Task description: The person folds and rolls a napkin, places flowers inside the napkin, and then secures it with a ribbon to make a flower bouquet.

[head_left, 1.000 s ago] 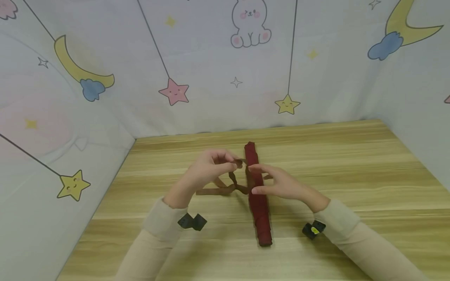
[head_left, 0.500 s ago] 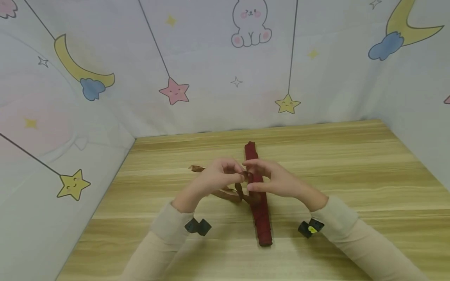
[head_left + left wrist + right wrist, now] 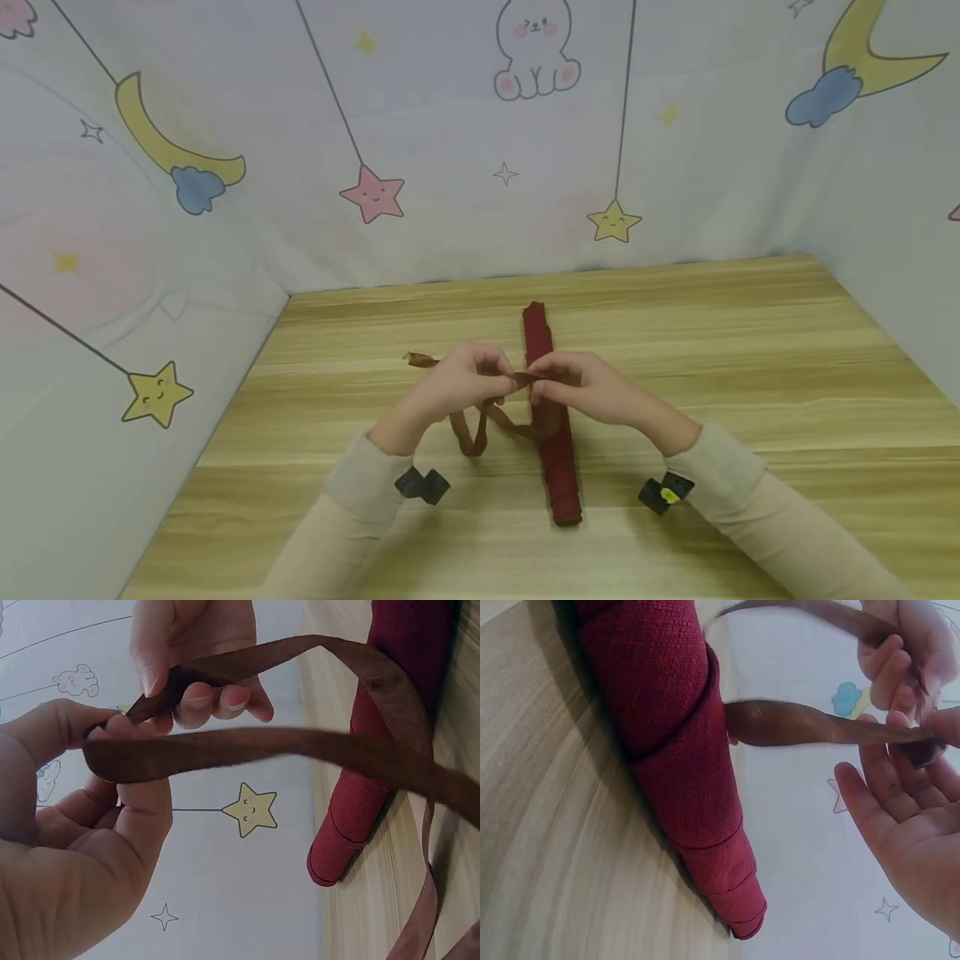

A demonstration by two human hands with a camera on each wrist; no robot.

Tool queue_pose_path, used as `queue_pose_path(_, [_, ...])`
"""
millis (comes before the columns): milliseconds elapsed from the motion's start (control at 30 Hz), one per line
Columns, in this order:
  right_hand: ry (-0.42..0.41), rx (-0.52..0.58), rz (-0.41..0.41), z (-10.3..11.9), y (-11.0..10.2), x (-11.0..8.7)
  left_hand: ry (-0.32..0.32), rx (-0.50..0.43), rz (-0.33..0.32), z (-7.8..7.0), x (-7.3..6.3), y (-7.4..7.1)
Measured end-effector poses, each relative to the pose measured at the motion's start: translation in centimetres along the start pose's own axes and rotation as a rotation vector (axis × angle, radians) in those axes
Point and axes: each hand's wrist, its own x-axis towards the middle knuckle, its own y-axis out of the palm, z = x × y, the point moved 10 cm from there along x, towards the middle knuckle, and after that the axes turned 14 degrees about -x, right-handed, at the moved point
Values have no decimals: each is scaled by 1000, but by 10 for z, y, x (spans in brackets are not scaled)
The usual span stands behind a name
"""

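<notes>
A dark red fabric roll [image 3: 562, 475] lies lengthwise on the table, its wrap seams showing in the right wrist view. A brown ribbon [image 3: 780, 724] comes off its side and rises to both hands. Left of the roll, my left hand [image 3: 465, 383] pinches the ribbon between thumb and fingers, with a loop hanging below it. My right hand [image 3: 592, 390], above the roll, pinches the ribbon close to the left fingertips. A short strip of ribbon stretches between the two hands. In the left wrist view, a band of ribbon [image 3: 285, 742] runs from the left fingers back toward the roll.
The wood-grain table [image 3: 712, 333] meets a pale cloth backdrop [image 3: 450, 125] printed with stars, moons and a bear. Cloth also stands along the left and right sides. A loose ribbon end [image 3: 422, 360] sticks out left of the left hand.
The left hand has moved right and slightly nearer the wearer with the ribbon. The right fingers, spread apart earlier, have closed onto the ribbon. A ribbon loop now hangs lower; the roll stays put.
</notes>
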Motion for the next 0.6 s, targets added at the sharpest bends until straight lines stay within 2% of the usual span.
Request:
queue_pose_path(200, [30, -22, -22, -6, -8, -2, -10, 48, -51, 3, 1, -10])
queue_pose_path(367, [50, -32, -21, -12, -14, -3, -40, 43, -90, 5, 1, -16])
queue_pose_path(600, [81, 18, 36, -19, -16, -3, -87, 35, -128, 9, 3, -24])
